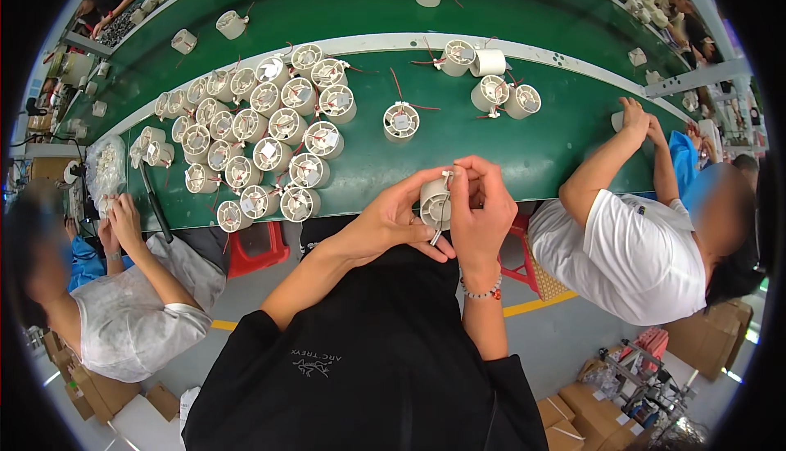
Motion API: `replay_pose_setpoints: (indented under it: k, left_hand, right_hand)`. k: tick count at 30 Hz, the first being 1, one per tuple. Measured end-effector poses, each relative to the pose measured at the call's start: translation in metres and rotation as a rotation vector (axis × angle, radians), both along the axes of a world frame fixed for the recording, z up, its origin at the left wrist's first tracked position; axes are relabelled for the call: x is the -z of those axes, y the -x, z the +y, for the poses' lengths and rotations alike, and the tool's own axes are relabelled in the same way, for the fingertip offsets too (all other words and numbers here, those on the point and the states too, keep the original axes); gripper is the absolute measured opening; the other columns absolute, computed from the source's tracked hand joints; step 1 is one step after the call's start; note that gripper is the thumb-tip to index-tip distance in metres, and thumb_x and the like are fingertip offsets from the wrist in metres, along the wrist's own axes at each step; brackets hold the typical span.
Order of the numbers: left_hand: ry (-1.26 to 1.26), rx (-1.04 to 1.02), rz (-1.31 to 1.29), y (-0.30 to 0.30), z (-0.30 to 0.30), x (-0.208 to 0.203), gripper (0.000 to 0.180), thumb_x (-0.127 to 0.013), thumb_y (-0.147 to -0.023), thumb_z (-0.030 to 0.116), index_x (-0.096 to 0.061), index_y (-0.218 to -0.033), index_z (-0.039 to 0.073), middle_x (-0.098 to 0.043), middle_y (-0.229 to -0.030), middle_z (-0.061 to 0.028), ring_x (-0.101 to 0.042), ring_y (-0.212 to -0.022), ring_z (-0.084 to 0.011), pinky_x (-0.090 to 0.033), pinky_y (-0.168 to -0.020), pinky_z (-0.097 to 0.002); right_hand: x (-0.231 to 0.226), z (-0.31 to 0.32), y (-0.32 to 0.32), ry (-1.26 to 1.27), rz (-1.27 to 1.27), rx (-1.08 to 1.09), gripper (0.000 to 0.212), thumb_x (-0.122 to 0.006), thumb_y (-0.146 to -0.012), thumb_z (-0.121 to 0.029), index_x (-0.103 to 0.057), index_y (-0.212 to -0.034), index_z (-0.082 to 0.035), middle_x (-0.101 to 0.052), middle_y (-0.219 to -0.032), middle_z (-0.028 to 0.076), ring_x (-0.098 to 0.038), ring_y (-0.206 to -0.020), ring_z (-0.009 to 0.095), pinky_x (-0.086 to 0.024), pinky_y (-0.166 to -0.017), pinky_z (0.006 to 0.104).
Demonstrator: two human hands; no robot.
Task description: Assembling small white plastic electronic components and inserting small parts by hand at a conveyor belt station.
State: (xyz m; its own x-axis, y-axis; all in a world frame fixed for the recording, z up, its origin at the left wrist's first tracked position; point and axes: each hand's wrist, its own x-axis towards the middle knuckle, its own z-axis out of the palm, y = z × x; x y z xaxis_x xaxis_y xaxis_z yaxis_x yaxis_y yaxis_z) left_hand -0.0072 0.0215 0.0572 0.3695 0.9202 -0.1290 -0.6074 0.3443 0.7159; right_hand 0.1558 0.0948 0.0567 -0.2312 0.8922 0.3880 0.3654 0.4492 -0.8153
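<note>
In front of my chest I hold a white cylindrical plastic housing [435, 203], its spoked side partly in sight. My left hand [391, 215] is curled around its left and lower side. A thin pale piece sticks out under it by the left fingertips. My right hand [485, 209] is closed at its upper right edge, thumb and forefinger pinched by a small white tab; what exactly lies between these fingertips is hidden. Straight ahead on the green bench, a similar housing [401, 122] stands alone with red wires spread out.
A large cluster of white housings [268, 154] covers the bench's left part; several more [492, 91] stand to the right. Past a pale rail [385, 43] runs a green belt [327, 10] with scattered housings. Co-workers sit on both sides. Red stools [259, 250] are below the bench edge.
</note>
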Motion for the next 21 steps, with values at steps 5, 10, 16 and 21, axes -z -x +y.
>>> replay_pose_setpoints:
  k: [5,10,16,21]
  left_hand:
    - [0.080,-0.036,-0.118,-0.003,-0.002,0.008,0.062,-0.061,-0.110,0.012,-0.034,-0.165,0.009,-0.052,-0.151,-0.0186,-0.071,-0.123,-0.0354,-0.065,-0.099,-0.0583]
    - [0.158,-0.177,-0.046,-0.019,0.001,0.010,0.033,-0.051,-0.116,0.015,-0.049,-0.148,0.010,-0.060,-0.137,-0.0101,-0.068,-0.123,-0.0239,-0.067,-0.095,-0.0498]
    - [0.174,-0.278,-0.074,-0.020,0.002,0.004,0.019,-0.050,-0.117,0.016,-0.053,-0.135,0.010,-0.063,-0.127,-0.0071,-0.069,-0.116,-0.0195,-0.067,-0.089,-0.0442]
    - [0.132,-0.306,-0.066,-0.020,-0.003,-0.003,0.021,-0.052,-0.116,0.014,-0.052,-0.137,0.012,-0.061,-0.129,-0.0028,-0.063,-0.115,-0.0129,-0.058,-0.093,-0.0363]
  right_hand:
    - [-0.003,-0.003,-0.007,0.220,0.156,-0.022,0.006,-0.069,-0.105,0.001,-0.068,-0.111,0.000,-0.073,-0.089,0.002,-0.066,-0.077,0.005,-0.050,-0.063,0.0221]
    - [-0.013,-0.007,-0.009,0.278,0.232,-0.094,0.008,-0.069,-0.105,0.002,-0.069,-0.114,0.002,-0.074,-0.096,0.004,-0.067,-0.083,0.006,-0.051,-0.068,0.0217]
    - [-0.028,-0.021,-0.012,0.223,0.181,-0.115,0.007,-0.073,-0.101,0.006,-0.075,-0.108,0.005,-0.073,-0.101,0.006,-0.065,-0.081,0.005,-0.049,-0.064,0.0192]
    - [-0.030,-0.029,-0.009,0.235,0.189,-0.031,0.006,-0.076,-0.097,0.008,-0.077,-0.101,0.005,-0.073,-0.102,0.005,-0.059,-0.072,0.002,-0.043,-0.056,0.0174]
